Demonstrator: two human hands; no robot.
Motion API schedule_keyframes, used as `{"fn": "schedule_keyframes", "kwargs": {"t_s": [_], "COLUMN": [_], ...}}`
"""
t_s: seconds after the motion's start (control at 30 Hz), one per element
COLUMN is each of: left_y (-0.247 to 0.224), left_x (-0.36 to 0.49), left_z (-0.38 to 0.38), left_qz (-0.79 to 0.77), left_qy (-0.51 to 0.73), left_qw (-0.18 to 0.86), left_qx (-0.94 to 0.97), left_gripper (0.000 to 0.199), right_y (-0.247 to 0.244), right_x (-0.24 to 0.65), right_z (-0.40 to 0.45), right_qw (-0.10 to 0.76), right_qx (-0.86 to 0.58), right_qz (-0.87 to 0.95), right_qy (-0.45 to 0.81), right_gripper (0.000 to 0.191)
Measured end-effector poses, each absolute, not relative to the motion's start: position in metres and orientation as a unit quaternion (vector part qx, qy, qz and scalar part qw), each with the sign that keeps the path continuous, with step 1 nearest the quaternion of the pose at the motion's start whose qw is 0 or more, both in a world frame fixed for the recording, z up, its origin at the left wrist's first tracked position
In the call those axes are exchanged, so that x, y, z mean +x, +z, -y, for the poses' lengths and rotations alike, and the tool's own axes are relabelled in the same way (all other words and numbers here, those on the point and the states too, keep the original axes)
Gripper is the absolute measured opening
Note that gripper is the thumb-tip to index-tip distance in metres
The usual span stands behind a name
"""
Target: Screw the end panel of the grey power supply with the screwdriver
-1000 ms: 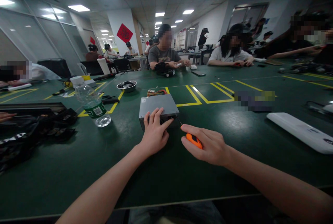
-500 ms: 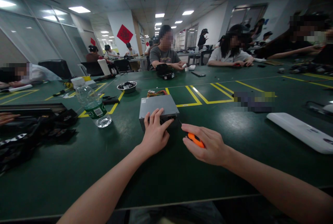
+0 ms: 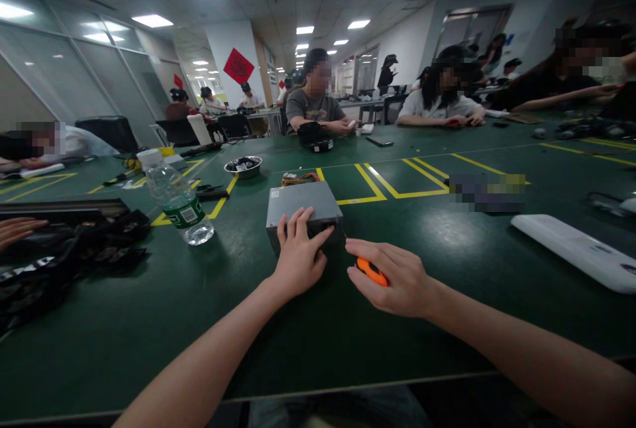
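Note:
A grey metal computer power supply (image 3: 298, 199) rests on the green table in front of me, colored cables bunched behind it. My left hand (image 3: 301, 252) lies on its near top edge with the fingers spread, one finger reaching toward the near right corner. An orange and black screwdriver (image 3: 371, 271) is in my right hand (image 3: 397, 277), whose fingers are wrapped round the handle. Its thin shaft points up and left at the near right corner of the power supply. Whether the tip touches a screw there is too small to tell.
A water bottle (image 3: 181, 199) stands left of the power supply, with a metal bowl (image 3: 242, 166) of small parts behind it. Black parts (image 3: 74, 249) and another person's hand (image 3: 20, 232) are at far left. A white device (image 3: 571, 249) lies right. People sit across the table.
My right hand and the screwdriver have shifted very slightly left. My left hand stays on the power supply. At far left, the other person's hand reaches a little further in.

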State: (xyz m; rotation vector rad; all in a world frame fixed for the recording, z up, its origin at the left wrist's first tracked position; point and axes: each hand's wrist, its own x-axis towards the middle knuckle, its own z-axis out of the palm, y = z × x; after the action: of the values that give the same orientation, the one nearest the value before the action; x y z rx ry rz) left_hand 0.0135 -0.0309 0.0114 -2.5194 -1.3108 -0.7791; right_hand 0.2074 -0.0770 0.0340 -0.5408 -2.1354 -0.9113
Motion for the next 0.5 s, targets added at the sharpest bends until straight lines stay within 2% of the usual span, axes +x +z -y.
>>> {"fn": "schedule_keyframes", "kwargs": {"t_s": [0.23, 0.5], "left_y": [0.012, 0.012], "left_x": [0.014, 0.015], "left_z": [0.030, 0.031], "left_qz": [0.445, 0.446], "left_qy": [-0.261, -0.259], "left_qw": [0.092, 0.090], "left_qx": [-0.852, -0.852], "left_gripper": [0.054, 0.055], "right_y": [0.024, 0.031], "right_x": [0.211, 0.212], "right_z": [0.078, 0.076], "right_qw": [0.358, 0.363], "right_qx": [-0.228, -0.236], "right_qz": [0.825, 0.824], "right_qy": [-0.373, -0.365], "right_gripper": [0.029, 0.018]}}
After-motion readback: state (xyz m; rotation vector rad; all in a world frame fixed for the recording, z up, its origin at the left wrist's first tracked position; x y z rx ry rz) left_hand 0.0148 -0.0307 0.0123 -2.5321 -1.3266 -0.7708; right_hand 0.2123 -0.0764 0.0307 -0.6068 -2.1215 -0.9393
